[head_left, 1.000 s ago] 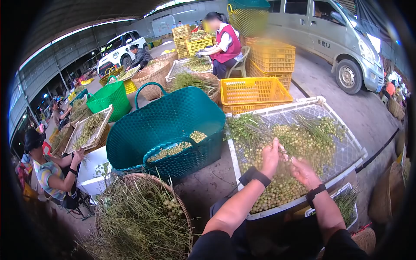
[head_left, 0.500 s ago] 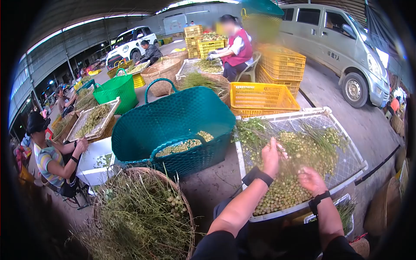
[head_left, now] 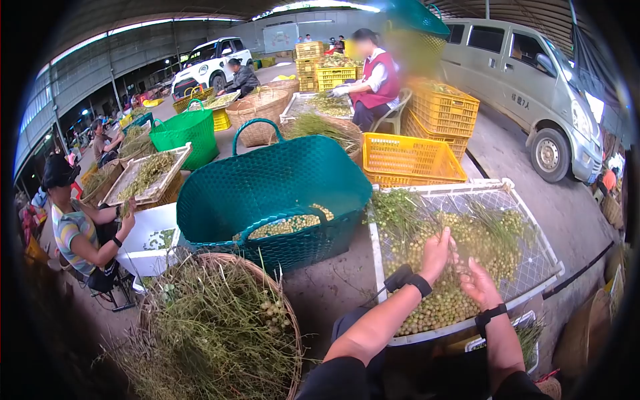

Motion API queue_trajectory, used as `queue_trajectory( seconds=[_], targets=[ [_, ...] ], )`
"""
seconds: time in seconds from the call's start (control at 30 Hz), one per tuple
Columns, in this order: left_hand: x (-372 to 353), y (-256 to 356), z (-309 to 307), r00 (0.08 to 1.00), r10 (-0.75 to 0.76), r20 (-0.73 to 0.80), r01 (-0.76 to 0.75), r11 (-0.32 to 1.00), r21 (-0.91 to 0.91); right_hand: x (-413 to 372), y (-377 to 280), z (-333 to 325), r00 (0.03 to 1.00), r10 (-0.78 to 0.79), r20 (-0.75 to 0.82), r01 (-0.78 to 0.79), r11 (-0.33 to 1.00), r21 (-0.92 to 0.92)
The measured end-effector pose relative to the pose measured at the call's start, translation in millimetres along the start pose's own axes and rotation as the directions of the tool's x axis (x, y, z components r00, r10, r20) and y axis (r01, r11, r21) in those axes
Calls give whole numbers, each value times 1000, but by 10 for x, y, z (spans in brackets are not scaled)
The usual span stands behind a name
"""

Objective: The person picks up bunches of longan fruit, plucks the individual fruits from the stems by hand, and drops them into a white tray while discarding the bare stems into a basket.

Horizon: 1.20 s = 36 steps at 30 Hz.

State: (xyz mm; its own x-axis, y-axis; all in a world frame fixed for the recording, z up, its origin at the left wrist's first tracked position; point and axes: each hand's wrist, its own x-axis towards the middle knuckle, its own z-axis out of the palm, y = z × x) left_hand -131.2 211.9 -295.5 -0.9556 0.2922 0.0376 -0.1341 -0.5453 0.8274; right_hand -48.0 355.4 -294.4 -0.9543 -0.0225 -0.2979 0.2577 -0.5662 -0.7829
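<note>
A white-framed mesh tray stands tilted before me, carrying small round yellow-green fruits and leafy stalks. Above the fruits, my left hand is closed round a thin fruit sprig, which is partly blurred. My right hand is close beside it, lower and to the right, with fingers curled in at the sprig; what they pinch is hard to make out. Loose fruits lie thickest at the tray's near edge, under both hands. Left of the tray, a teal woven basket holds more loose fruits.
A round wicker basket heaped with bare stalks stands at my left. Beyond the tray is a yellow crate. Co-workers sit at the left and ahead. A silver van is parked at right.
My left hand has shifted right and slightly down, closer to my right hand. The view has turned a little, so the scene sits slightly lower and to the right.
</note>
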Motion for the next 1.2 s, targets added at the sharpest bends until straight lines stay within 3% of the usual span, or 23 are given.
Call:
queue_trajectory(
  seconds=[0.2,0.27,0.37,0.43,0.47,0.5,0.53,0.6,0.63,0.67,0.7,0.77,0.8,0.87,0.93,1.0,1.07,1.13,1.2],
  targets=[
    [-35,81,-11,997,53,-64,-44,990,136,-96,-96,110,998,17,-67,-24,993,-112],
    [-43,64,-2,994,77,-75,-62,980,188,-12,-60,-23,980,-82,-183,44,978,-203],
    [-10,-19,5,996,83,-24,-74,961,266,6,-49,-97,993,-72,-93,53,979,-199],
    [-22,60,12,996,69,-60,-63,993,102,6,-76,-142,995,-72,-75,57,982,-179],
    [-17,115,-8,996,64,-57,-58,993,105,9,-104,-161,996,-73,-53,64,984,-164],
    [-18,190,-36,995,52,-91,-48,998,42,-37,-169,-169,998,-46,35,53,974,-220],
    [-37,233,-42,993,19,-116,-22,999,-26,-50,-197,-105,999,-48,7,49,977,-209],
    [-17,233,-74,984,41,-172,-33,998,51,-209,-149,109,977,-197,-85,116,819,-562],
    [-1,226,-93,986,27,-165,-12,996,93,-334,-187,263,971,-234,-50,178,846,-503],
    [80,130,-171,988,-5,-156,17,997,74,-168,-194,53,986,-154,69,168,843,-510],
    [93,106,-183,986,13,-166,-2,998,67,-279,-237,189,987,-159,28,153,871,-467],
    [137,87,-241,988,41,-147,-33,998,58,-93,-219,-117,983,17,181,37,956,-291],
    [177,80,-321,985,77,-155,-65,995,81,-117,-242,-207,990,9,143,30,963,-267],
    [264,203,-459,986,-20,-163,9,998,-67,-99,-307,-265,937,34,348,16,990,-139],
    [290,244,-504,989,-62,-137,46,992,-117,-103,-310,-248,965,10,261,17,995,-102],
    [337,182,-544,989,-79,-129,73,996,-53,-103,-265,-211,986,-2,168,13,998,-63],
    [281,170,-428,980,-129,-150,118,990,-80,-71,-212,-162,993,49,107,-33,988,-150],
    [319,69,-444,979,-165,-119,155,983,-96,-3,-145,-132,991,60,118,-39,983,-178],
    [328,-2,-428,974,-194,-113,191,981,-38,57,-56,-81,983,-35,179,84,958,-275]
  ],
)
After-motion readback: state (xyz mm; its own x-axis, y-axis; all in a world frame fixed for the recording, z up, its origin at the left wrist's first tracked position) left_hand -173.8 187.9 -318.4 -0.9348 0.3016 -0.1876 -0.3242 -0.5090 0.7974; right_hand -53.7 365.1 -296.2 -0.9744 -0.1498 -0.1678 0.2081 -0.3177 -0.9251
